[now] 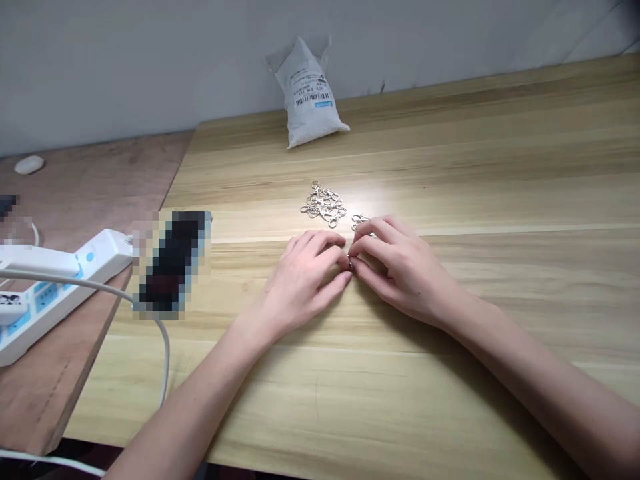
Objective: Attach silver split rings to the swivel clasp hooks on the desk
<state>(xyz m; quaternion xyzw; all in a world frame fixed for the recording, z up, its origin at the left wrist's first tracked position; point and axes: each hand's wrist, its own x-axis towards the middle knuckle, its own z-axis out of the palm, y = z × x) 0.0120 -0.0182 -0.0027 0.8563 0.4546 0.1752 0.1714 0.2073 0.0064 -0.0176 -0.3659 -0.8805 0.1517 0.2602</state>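
Observation:
My left hand (311,277) and my right hand (400,263) meet over the wooden table, fingertips pinched together. Between them is a small silver metal piece (351,264), mostly covered by the fingers; its exact shape cannot be made out. Just beyond my left hand lies a loose pile of silver swivel clasps with rings (325,202). A separate silver clasp (359,219) rests near my right fingertips, partly hidden behind them.
A white plastic parcel bag (313,100) stands against the wall. To the left are a blurred dark phone-like object (173,260), a white power strip (103,257), a white cable (167,353) and a white mouse-shaped object (29,165) on a brown board.

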